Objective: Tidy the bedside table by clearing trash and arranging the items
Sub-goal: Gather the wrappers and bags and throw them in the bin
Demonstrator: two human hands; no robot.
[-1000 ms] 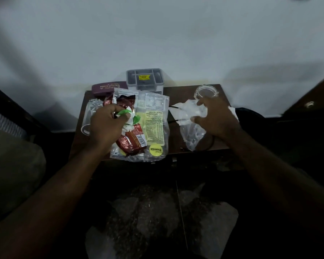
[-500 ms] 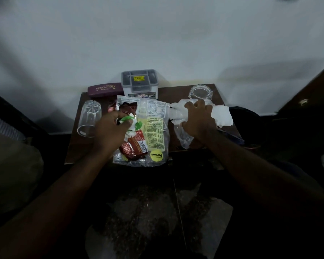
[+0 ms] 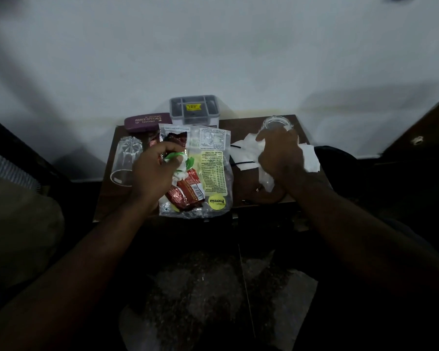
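My left hand [image 3: 153,173] grips a bunch of trash over the brown bedside table [image 3: 241,188]: a clear plastic packet with a yellow label [image 3: 213,173], red-brown wrappers [image 3: 188,196] and a green-and-white scrap [image 3: 180,158]. My right hand [image 3: 280,154] is closed on white tissue paper [image 3: 312,158] and a crumpled clear plastic bag [image 3: 268,181] on the table's right side. A black cord [image 3: 242,163] runs under the tissue.
A glass [image 3: 126,160] lies on its side at the table's left. Another glass [image 3: 276,122] stands at the back right, just beyond my right hand. A purple spectacle case [image 3: 147,121] and a grey compartment box [image 3: 194,110] sit against the wall. Speckled floor lies below.
My right hand has gathered the tissue and plastic bag tighter and shifted a little back toward the standing glass. My left hand keeps its grip on the packet and wrappers.
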